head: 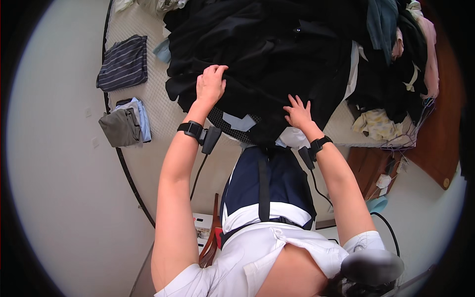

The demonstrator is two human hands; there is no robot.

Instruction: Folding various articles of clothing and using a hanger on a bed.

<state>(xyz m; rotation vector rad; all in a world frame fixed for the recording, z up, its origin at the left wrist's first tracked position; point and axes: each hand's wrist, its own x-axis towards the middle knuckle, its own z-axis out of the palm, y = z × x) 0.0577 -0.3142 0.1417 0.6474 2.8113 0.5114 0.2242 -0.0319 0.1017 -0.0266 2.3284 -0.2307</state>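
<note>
A large black garment (pixel 259 59) with a button near its far side lies spread across the bed in front of me. My left hand (pixel 211 84) rests on its left part, fingers together and slightly bent; whether they pinch the cloth cannot be made out. On the near right part of the same garment lies my right hand (pixel 298 112), palm down with fingers spread. Beneath the garment's near edge show a dark checked cloth (pixel 232 128), a light blue piece of cloth (pixel 241 122) and a white cloth (pixel 295 137).
Folded on the bed's left side are a striped dark garment (pixel 124 63) and a small stack topped by a grey-brown garment (pixel 120 128). Clothes heap at right, including a yellow patterned cloth (pixel 376 124) and a pink one (pixel 428 55). Wire hangers (pixel 412 135) hang over the bed's corner.
</note>
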